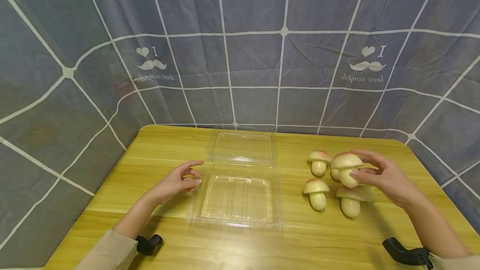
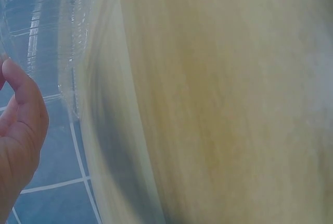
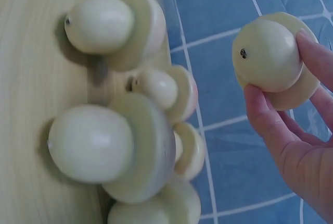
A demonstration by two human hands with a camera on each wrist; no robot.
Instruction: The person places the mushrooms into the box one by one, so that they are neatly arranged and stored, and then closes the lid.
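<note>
My right hand (image 1: 386, 174) holds a pale toy mushroom (image 1: 346, 163) with a pink-tinged cap, thumb and fingers around its side. In the right wrist view, this mushroom's rounded stem end (image 3: 268, 57) faces the camera. Several similar mushrooms (image 1: 316, 193) lie below and beside it on the table. My left hand (image 1: 176, 182) hovers at the left rim of a clear plastic clamshell box (image 1: 275, 203), its fingers loosely bent and fingertips right at the rim. The lid (image 1: 273, 147) of the box lies folded back behind the base.
The wooden table (image 1: 240, 249) ends at a grey-blue checked curtain (image 1: 251, 61) behind it. Black straps (image 1: 149, 245) sit on both wrists. The mushrooms form a cluster on the right, apart from the box in the middle.
</note>
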